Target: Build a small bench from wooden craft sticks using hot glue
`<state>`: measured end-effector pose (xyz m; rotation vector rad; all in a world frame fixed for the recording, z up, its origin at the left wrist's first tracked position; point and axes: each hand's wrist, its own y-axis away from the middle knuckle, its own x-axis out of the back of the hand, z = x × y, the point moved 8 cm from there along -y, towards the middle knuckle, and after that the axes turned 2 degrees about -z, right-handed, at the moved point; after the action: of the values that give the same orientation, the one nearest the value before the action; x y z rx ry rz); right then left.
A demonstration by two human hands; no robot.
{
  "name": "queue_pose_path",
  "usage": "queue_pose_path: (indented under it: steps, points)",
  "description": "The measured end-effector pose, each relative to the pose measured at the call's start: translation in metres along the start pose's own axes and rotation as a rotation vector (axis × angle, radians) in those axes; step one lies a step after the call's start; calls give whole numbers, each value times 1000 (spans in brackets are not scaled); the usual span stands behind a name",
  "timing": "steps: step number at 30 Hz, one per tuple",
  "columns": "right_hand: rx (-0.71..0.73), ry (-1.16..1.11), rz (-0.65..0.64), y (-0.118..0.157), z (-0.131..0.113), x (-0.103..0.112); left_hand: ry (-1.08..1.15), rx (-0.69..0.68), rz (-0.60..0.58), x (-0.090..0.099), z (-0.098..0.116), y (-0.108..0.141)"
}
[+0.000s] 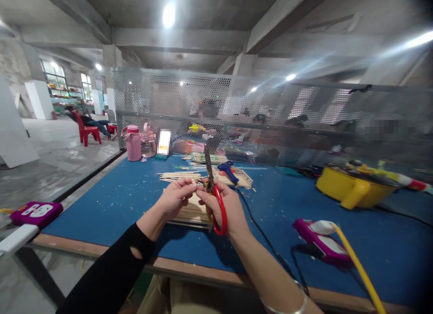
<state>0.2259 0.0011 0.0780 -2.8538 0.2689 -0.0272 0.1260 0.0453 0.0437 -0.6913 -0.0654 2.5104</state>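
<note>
Red-handled scissors (221, 210) hang in my right hand (227, 205), blades pointing up and away. Its thumb and fingertips meet those of my left hand (177, 197) over the table. Between the left fingertips is a small piece of wooden stick (194, 182), partly covered by the fingers. Below both hands lies a flat panel of wooden sticks (192, 214) laid side by side. Loose wooden sticks (179, 175) are spread just beyond. A blue glue gun (228, 171) rests by a small wooden stick frame (244, 178), right of the scissor blades.
Along the back left of the blue table (118, 201) stand a pink thermos (133, 143), a pink-lidded jug (148, 142) and a lit phone (164, 142). At right are a yellow pot (338, 185) and a purple power strip (323, 244) with cords. A perforated metal screen (189, 93) rises behind.
</note>
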Motion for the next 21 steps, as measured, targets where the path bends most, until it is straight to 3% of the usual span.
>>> queue_pose_path:
  steps: [12, 17, 21]
  points:
    - [63, -133, 64, 1, 1, -2, 82, -78, 27, -9, 5, 3]
    - [29, -185, -16, 2, -2, -2, 214, 43, -66, -12, -3, 3]
    - [-7, -163, -79, 7, -6, -6, 241, 175, -32, -7, -11, 4]
